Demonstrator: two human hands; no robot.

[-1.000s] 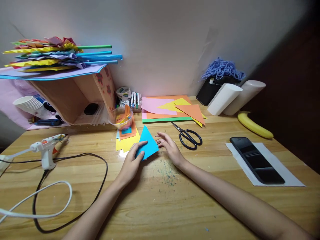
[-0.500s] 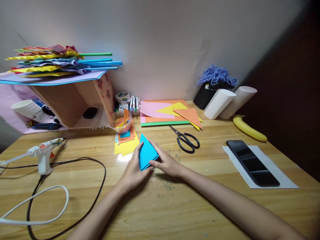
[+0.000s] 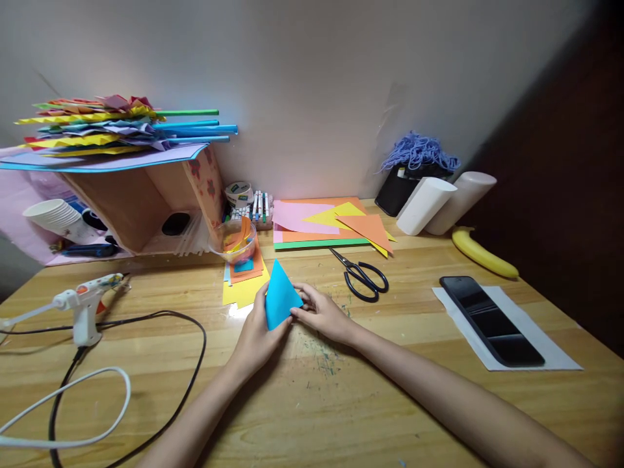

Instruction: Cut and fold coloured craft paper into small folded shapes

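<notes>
Head view: the left hand (image 3: 260, 328) has its grip along the left and lower edges of a blue paper triangle (image 3: 281, 299), while the right hand (image 3: 322, 315) pinches its right corner. The paper is tilted over the table (image 3: 312, 416); whether it touches is unclear. It should be light, thin and quick to crease, best taken lightly by edges and corners. Scissors (image 3: 350, 264) lie to the right, yellow paper (image 3: 244, 294) just beyond the left hand.
</notes>
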